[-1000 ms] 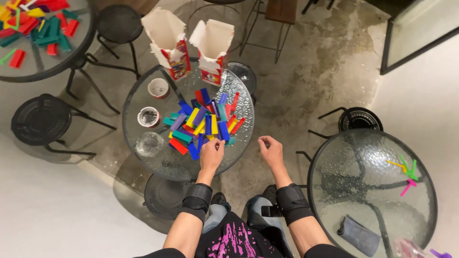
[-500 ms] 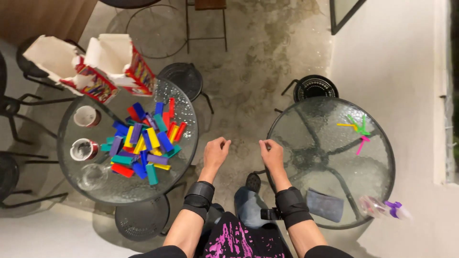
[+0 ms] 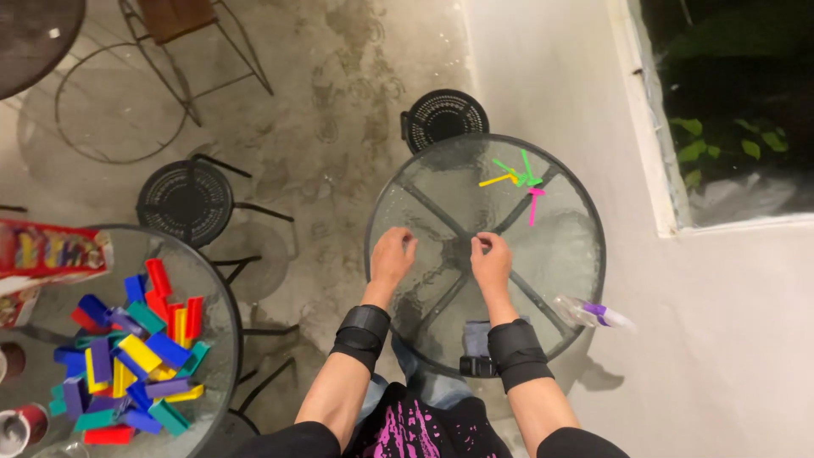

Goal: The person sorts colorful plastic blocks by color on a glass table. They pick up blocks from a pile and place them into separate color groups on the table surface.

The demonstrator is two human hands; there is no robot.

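Your left hand [image 3: 392,254] and right hand [image 3: 490,259] hover over a round glass table [image 3: 407,212], fingers loosely curled, holding nothing. Nearest lie five thin plastic sticks [image 3: 519,175], three green, one yellow, one pink, at the table's one o'clock; probably light and stiff, best pinched mid-length. One spray bottle [image 3: 593,314] rests at four o'clock.

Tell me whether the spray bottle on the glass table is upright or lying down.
Lying down. The spray bottle rests on its side at the round glass table's right rim, purple head pointing outward past the edge.
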